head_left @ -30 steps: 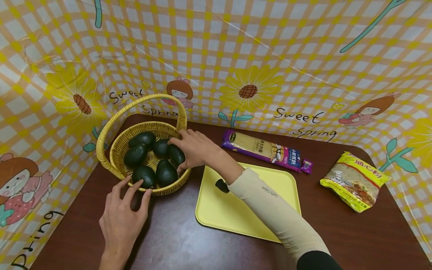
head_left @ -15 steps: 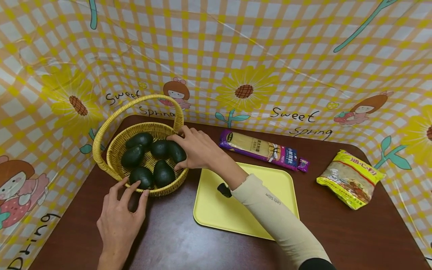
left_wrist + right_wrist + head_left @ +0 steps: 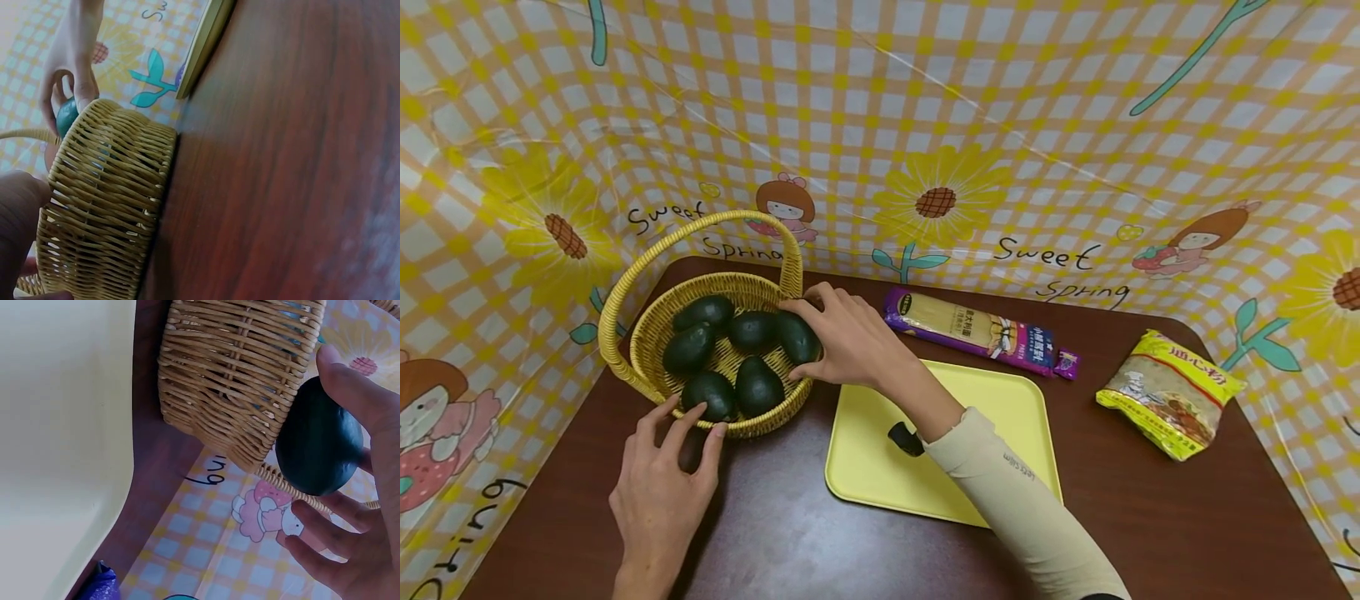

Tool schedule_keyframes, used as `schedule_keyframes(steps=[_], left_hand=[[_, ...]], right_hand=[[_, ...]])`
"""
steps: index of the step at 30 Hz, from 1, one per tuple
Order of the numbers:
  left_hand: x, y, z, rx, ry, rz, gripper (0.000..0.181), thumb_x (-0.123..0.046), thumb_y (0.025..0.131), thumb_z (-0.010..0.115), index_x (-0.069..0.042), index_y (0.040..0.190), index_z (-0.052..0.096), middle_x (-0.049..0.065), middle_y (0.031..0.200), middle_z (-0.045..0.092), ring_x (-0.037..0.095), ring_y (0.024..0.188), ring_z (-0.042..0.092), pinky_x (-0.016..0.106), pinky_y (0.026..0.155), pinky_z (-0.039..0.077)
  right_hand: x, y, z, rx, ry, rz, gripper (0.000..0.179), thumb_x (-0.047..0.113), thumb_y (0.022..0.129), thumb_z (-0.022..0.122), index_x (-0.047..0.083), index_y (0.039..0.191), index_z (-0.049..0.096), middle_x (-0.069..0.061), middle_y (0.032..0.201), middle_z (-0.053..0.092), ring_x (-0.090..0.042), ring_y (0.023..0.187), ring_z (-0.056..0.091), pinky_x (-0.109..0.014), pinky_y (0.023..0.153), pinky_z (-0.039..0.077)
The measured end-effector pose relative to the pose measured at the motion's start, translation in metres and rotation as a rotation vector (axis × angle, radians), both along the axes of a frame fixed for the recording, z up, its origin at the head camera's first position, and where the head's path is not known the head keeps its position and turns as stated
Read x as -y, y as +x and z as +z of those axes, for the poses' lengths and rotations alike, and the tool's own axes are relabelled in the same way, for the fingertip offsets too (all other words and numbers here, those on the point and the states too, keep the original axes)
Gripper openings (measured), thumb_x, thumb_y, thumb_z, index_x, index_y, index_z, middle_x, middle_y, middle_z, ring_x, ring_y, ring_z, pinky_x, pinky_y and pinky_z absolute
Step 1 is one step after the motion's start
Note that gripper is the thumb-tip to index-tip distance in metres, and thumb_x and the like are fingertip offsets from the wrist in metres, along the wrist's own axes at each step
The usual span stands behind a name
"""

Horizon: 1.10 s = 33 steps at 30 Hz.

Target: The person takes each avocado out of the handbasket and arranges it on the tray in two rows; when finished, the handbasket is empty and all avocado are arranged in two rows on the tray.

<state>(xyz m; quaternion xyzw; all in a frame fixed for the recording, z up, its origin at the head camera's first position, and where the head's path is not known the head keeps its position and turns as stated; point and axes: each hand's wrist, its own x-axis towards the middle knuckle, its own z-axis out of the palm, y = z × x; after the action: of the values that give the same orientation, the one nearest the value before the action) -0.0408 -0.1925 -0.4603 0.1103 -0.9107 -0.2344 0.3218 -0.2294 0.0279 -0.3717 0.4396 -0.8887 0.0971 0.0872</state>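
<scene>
In the head view, several dark green avocados (image 3: 758, 387) lie in a yellow wicker basket (image 3: 767, 423) with a tall hooped handle. At its right rim, my right hand (image 3: 853, 342) grips one avocado (image 3: 797, 337) between thumb and fingers. The right wrist view shows this avocado (image 3: 317, 440) level with the basket's rim, the thumb on one side and fingers beneath. My left hand (image 3: 662, 483) holds the front rim, fingers bent over it by the nearest avocado (image 3: 709, 395). Seen from the left wrist, the left thumb (image 3: 22, 197) rests against the wicker edge.
A yellow tray (image 3: 868, 479) lies right of the basket, under the right forearm. Behind it is a purple pasta packet (image 3: 966, 329). A yellow noodle bag (image 3: 1168, 396) lies far right. Checked cloth (image 3: 880, 125) hangs round the dark table (image 3: 790, 525).
The right hand with its avocado has eased slightly up and outward at the basket's right rim. The left hand stays at the front rim. The whole head view has shifted a little.
</scene>
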Motion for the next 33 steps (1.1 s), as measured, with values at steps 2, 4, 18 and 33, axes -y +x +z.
schedule_keyframes(steps=[2, 4, 18, 33], left_hand=[[0.0, 0.0, 0.0, 0.002, 0.004, 0.0, 0.037, -0.037, 0.095, 0.084, -0.012, 0.123, 0.082, 0.013, 0.141, 0.065, 0.043, 0.106, 0.066, 0.06, 0.051, 0.053], [-0.001, 0.0, 0.0, 0.005, 0.009, -0.001, 0.037, -0.037, 0.096, 0.083, -0.012, 0.123, 0.082, 0.013, 0.141, 0.065, 0.043, 0.106, 0.066, 0.06, 0.051, 0.053], [-0.001, 0.001, 0.001, -0.004, 0.019, -0.009, 0.037, -0.036, 0.096, 0.083, -0.012, 0.124, 0.081, 0.014, 0.141, 0.065, 0.044, 0.108, 0.066, 0.062, 0.051, 0.053], [-0.002, 0.002, 0.001, 0.0, 0.02, -0.008, 0.036, -0.036, 0.096, 0.082, -0.014, 0.125, 0.081, 0.012, 0.143, 0.064, 0.042, 0.102, 0.065, 0.058, 0.049, 0.05]], right_hand=[[-0.003, 0.003, 0.0, -0.004, -0.018, -0.01, 0.096, 0.067, 0.082, 0.087, 0.022, 0.16, 0.052, -0.015, 0.146, 0.053, -0.035, 0.12, 0.064, -0.05, 0.094, 0.055], [-0.005, 0.005, -0.001, -0.015, -0.031, -0.019, 0.096, 0.068, 0.083, 0.086, 0.023, 0.16, 0.052, -0.014, 0.146, 0.053, -0.034, 0.118, 0.064, -0.05, 0.094, 0.055], [-0.018, 0.019, -0.005, 0.013, -0.155, -0.041, 0.095, 0.063, 0.08, 0.091, 0.021, 0.157, 0.056, -0.012, 0.143, 0.053, -0.029, 0.106, 0.062, -0.048, 0.095, 0.051], [-0.047, 0.027, -0.015, 0.02, -0.195, -0.088, 0.095, 0.062, 0.08, 0.092, 0.021, 0.157, 0.054, -0.011, 0.141, 0.054, -0.024, 0.097, 0.061, -0.041, 0.079, 0.054]])
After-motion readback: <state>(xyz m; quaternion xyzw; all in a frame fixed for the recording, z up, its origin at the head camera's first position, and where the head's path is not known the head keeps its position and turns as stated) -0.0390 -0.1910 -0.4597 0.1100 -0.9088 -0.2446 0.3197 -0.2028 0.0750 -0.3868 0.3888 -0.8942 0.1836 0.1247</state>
